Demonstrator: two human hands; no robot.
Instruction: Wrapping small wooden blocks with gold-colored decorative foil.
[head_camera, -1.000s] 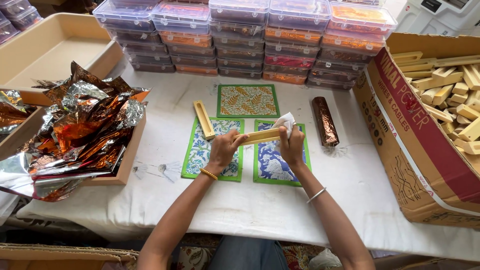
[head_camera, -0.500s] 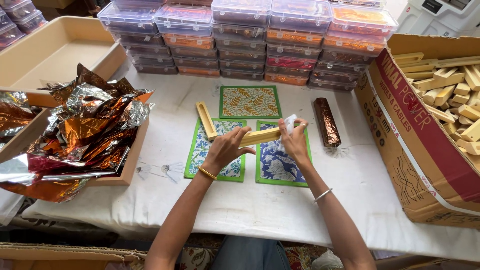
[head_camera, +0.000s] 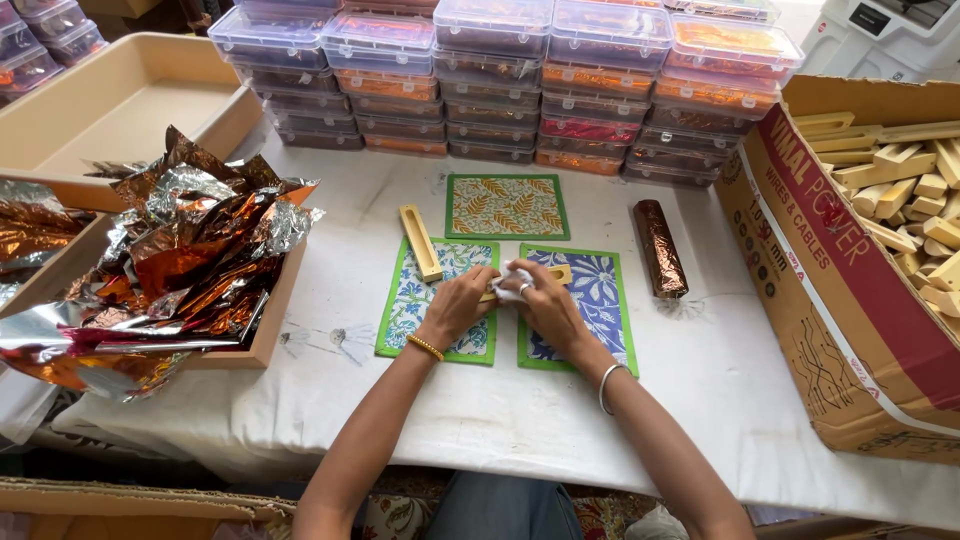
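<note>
My left hand (head_camera: 459, 305) grips one end of a pale wooden stick (head_camera: 556, 272) that lies across two patterned cards. My right hand (head_camera: 541, 308) holds a small white cloth (head_camera: 514, 281) pressed against the stick's middle. The hands touch each other over the gap between a green-edged blue floral card (head_camera: 422, 312) on the left and a darker blue floral card (head_camera: 600, 300) on the right. Only the stick's right tip shows past my fingers. A second wooden stick (head_camera: 420, 242) lies tilted just left of my hands.
A yellow leaf-patterned card (head_camera: 506, 206) lies behind. A foil-wrapped brown bar (head_camera: 660, 248) rests to the right. Stacked clear lidded boxes (head_camera: 520, 85) line the back. A cardboard box (head_camera: 830, 300) of wooden sticks stands right; a tray of crumpled foil sheets (head_camera: 180, 270) stands left.
My right hand slid left along the stick with the cloth until it met my left hand. The stick now sits lower and mostly covered by my fingers.
</note>
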